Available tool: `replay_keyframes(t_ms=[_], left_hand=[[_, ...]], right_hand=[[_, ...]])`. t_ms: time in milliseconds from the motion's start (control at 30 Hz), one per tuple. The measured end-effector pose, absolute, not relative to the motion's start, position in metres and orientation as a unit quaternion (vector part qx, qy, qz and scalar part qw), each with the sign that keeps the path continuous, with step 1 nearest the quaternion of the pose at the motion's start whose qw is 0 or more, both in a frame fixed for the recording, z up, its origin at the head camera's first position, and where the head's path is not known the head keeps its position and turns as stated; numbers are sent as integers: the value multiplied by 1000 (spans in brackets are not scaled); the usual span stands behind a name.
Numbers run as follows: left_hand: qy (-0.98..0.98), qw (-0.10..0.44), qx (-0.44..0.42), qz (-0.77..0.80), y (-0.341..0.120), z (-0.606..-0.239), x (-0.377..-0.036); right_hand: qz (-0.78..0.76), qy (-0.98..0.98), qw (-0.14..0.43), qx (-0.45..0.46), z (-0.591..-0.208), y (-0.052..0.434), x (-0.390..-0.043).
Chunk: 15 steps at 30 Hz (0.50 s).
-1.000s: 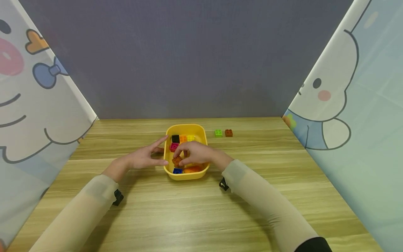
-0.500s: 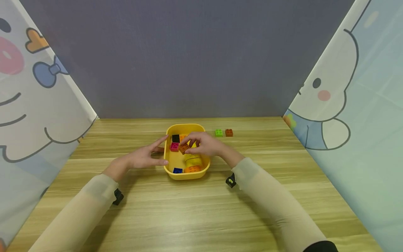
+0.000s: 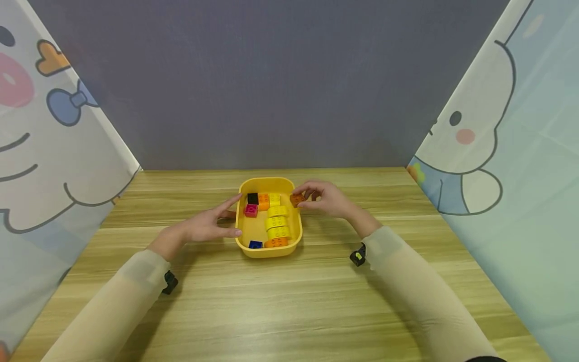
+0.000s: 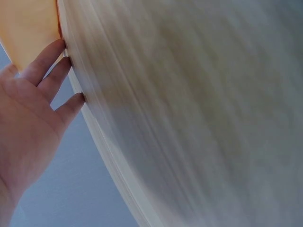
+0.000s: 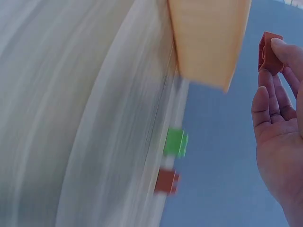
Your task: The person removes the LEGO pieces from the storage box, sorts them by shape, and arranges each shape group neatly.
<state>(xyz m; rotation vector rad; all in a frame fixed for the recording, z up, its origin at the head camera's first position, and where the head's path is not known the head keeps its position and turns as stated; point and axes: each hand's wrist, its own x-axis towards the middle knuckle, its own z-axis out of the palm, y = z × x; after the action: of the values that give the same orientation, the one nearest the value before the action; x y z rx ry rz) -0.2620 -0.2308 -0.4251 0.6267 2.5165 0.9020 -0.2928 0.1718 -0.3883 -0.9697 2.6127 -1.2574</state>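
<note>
Wooden table (image 3: 271,301) (yellow bin (image 3: 270,251), two bricks (image 5: 170,161))

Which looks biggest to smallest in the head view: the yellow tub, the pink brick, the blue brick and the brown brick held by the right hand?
1. yellow tub, by far the largest.
2. pink brick.
3. blue brick.

The brown brick is partly covered by the right hand, so it stays unranked.

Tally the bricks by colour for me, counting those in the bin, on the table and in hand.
Yellow: 4
Orange: 2
Brown: 2, one pinched in the right hand, one on the table
Black: 1
Pink: 1
Blue: 1
Green: 1
Total: 12
</note>
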Motion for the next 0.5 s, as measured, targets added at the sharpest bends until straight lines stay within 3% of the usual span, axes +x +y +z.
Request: replay_keyframes(t_ms=[500], left_hand=[[900,199,221,319,-230,-423,-262]], right_hand=[[-407,893,41,-188,-402,264,-310]])
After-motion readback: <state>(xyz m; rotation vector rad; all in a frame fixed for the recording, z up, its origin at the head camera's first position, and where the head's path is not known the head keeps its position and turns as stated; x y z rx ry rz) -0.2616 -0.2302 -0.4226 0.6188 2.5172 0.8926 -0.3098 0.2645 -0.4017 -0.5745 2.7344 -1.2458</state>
